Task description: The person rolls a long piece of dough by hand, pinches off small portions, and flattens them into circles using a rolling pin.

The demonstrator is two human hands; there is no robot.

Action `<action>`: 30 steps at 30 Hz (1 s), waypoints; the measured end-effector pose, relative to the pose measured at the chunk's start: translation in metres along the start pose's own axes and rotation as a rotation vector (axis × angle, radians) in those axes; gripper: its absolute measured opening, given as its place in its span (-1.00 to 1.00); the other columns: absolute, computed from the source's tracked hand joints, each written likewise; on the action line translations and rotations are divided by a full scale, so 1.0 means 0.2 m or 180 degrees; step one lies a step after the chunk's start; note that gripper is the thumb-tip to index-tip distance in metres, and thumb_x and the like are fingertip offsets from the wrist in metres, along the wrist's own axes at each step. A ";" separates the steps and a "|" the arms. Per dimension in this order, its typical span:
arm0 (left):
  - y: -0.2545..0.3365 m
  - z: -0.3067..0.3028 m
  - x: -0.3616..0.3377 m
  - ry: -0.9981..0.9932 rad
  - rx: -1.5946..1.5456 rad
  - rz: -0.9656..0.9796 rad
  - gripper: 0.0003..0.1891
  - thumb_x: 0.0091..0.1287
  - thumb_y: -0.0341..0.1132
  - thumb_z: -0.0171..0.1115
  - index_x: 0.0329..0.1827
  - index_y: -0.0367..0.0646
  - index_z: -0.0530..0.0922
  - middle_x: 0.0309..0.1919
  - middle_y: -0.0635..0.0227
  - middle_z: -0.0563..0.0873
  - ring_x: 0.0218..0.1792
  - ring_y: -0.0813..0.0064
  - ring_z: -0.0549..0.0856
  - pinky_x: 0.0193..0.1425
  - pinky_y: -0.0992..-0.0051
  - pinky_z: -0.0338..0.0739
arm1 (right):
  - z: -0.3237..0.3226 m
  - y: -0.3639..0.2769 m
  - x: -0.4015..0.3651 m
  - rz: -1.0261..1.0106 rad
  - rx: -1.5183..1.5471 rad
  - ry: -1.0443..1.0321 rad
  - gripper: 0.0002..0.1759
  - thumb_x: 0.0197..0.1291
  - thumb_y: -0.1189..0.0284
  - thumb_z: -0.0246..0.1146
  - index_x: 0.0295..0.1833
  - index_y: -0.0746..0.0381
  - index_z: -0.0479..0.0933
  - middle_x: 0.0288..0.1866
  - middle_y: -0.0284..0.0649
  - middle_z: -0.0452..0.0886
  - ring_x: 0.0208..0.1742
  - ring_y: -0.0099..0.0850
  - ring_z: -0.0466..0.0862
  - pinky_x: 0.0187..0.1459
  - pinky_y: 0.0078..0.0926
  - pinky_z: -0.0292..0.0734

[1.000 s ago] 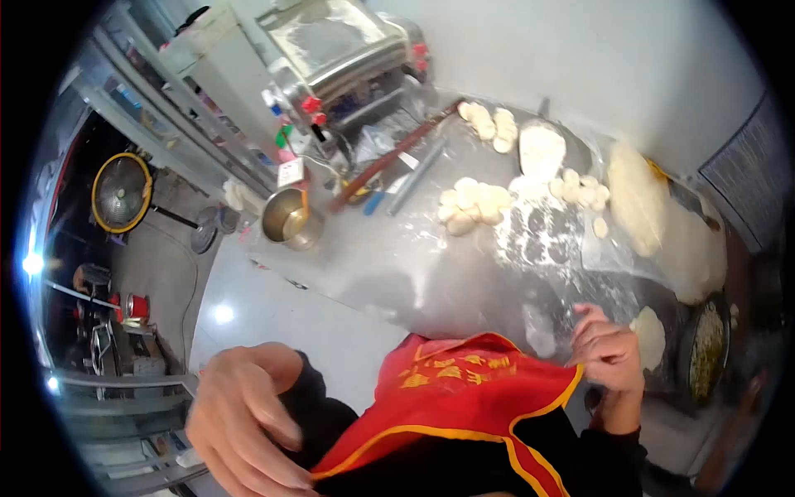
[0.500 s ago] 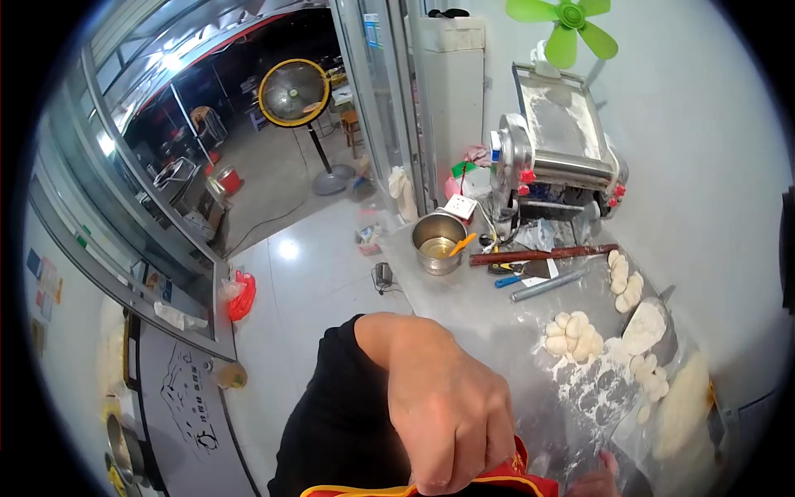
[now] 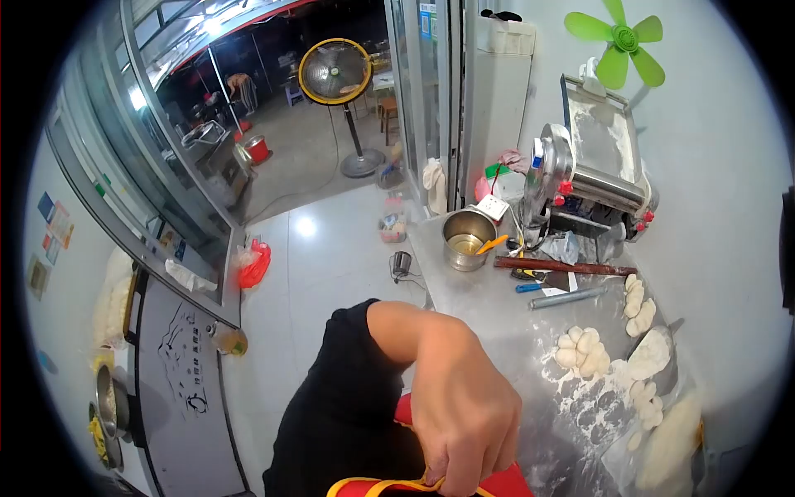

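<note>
My left hand (image 3: 468, 406) is close to the camera at the bottom middle, the arm in a black sleeve. Its fingers are closed on the yellow-trimmed edge of a red apron (image 3: 509, 482). The fingertips are partly hidden behind the knuckles. My right hand is out of view. To the right of my left hand, loose flour (image 3: 592, 406) is spread on the metal table (image 3: 497, 311). A cluster of dough pieces (image 3: 582, 352) lies at the edge of that flour, with more dough pieces (image 3: 646, 403) farther right.
A metal pot (image 3: 465, 240) with an orange-handled utensil stands at the table's back left corner. A reddish-brown rolling pin (image 3: 571, 265), scraper (image 3: 563, 282) and metal rod (image 3: 567, 298) lie beside it. Behind stands a dough-rolling machine (image 3: 592, 182). A pedestal fan (image 3: 335, 73) stands beyond the doorway.
The view has shifted, so the room appears farther right. My left hand still grips the apron edge, its wrist now more bent. My right hand, at the bottom right before, has left the view.
</note>
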State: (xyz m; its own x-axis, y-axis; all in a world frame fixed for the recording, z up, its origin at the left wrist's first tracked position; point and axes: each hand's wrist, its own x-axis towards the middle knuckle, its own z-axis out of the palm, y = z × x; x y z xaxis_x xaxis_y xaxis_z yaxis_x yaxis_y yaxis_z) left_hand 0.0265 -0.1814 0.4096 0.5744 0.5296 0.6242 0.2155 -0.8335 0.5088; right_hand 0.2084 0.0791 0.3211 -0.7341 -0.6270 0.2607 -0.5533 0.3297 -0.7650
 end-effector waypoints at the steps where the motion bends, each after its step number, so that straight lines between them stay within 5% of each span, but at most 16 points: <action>1: 0.00 0.01 0.00 0.0004 -0.0027 -0.0035 -0.73 0.46 -0.37 0.05 -0.46 -0.22 0.50 -0.51 0.24 0.62 -0.42 0.29 0.63 -0.36 0.42 0.52 | 0.00 0.00 0.00 -0.0002 0.0007 -0.0016 -0.73 0.26 0.33 0.31 0.02 0.19 0.63 -0.09 -0.09 0.67 -0.08 -0.13 0.65 0.02 -0.23 0.50; 5: 0.13 0.00 0.06 -0.0630 0.0124 -0.0063 -0.84 0.35 -0.35 0.13 -0.39 -0.19 0.55 -0.49 0.27 0.64 -0.39 0.33 0.66 -0.38 0.43 0.54 | 0.02 0.01 -0.02 0.0015 -0.0014 -0.0093 -0.75 0.26 0.33 0.31 -0.01 0.20 0.63 -0.10 -0.10 0.67 -0.09 -0.15 0.65 0.02 -0.25 0.50; 12: 0.43 0.03 0.11 -0.0554 -0.0094 -0.0078 -0.85 0.29 -0.29 0.16 -0.28 -0.16 0.62 -0.43 0.36 0.67 -0.42 0.51 0.65 -0.51 0.60 0.52 | 0.09 0.02 -0.11 -0.0155 -0.0056 -0.0259 -0.76 0.25 0.31 0.32 -0.06 0.21 0.65 -0.13 -0.12 0.67 -0.10 -0.19 0.65 0.02 -0.28 0.51; 21: 0.64 0.04 0.05 -0.1134 0.0984 0.0017 -0.74 0.33 -0.24 0.23 0.00 -0.10 0.70 -0.40 0.32 0.67 -0.46 0.50 0.63 -0.53 0.62 0.54 | -0.12 -0.28 -0.44 -0.1379 0.0349 -0.0526 -0.77 0.25 0.29 0.33 -0.13 0.21 0.67 -0.17 -0.14 0.67 -0.12 -0.23 0.65 0.02 -0.32 0.51; 25: 0.24 -0.03 -0.26 -0.0581 -0.0224 -0.0024 -0.74 0.41 -0.31 0.13 0.06 -0.11 0.68 -0.22 0.26 0.68 -0.34 0.51 0.63 -0.43 0.54 0.46 | -0.27 -0.38 -0.61 -0.1985 0.0557 -0.0555 -0.77 0.25 0.28 0.33 -0.16 0.22 0.68 -0.19 -0.14 0.67 -0.12 -0.25 0.65 0.02 -0.34 0.52; 27: -0.09 -0.03 -0.37 0.0042 -0.1084 -0.0023 -0.71 0.50 -0.23 0.09 0.13 -0.12 0.65 -0.19 0.27 0.64 -0.40 0.48 0.58 -0.55 0.50 0.41 | -0.29 -0.17 -0.37 -0.1501 0.0915 0.0014 -0.76 0.32 0.26 0.30 -0.19 0.22 0.68 -0.19 -0.14 0.67 -0.14 -0.27 0.64 -0.06 -0.38 0.54; 28: -0.25 0.02 -0.45 0.0282 -0.1571 0.0222 -0.61 0.51 -0.04 0.07 0.07 -0.15 0.68 -0.17 0.16 0.67 -0.27 0.27 0.67 -0.38 0.44 0.53 | -0.27 -0.05 -0.38 -0.1375 0.1241 0.0138 -0.75 0.32 0.26 0.25 -0.16 0.23 0.68 -0.18 -0.16 0.67 -0.15 -0.27 0.62 -0.08 -0.34 0.50; 30: -0.56 0.13 -0.64 0.1112 -0.1856 -0.0228 -0.68 0.48 -0.09 0.14 -0.10 -0.19 0.66 -0.17 0.16 0.68 -0.21 0.28 0.66 -0.24 0.39 0.54 | -0.17 0.22 -0.41 -0.1220 0.1851 0.0673 -0.69 0.35 0.25 0.18 -0.12 0.26 0.67 -0.18 -0.17 0.67 -0.18 -0.26 0.59 -0.12 -0.33 0.46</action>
State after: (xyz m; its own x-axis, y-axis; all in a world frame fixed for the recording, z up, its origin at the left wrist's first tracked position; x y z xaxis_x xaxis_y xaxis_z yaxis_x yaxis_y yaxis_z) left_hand -0.0502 -0.1600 0.2570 0.2650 0.6816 0.6820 -0.2736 -0.6251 0.7310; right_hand 0.2306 0.1694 0.2867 -0.6237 -0.4539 0.6364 -0.5312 -0.3511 -0.7711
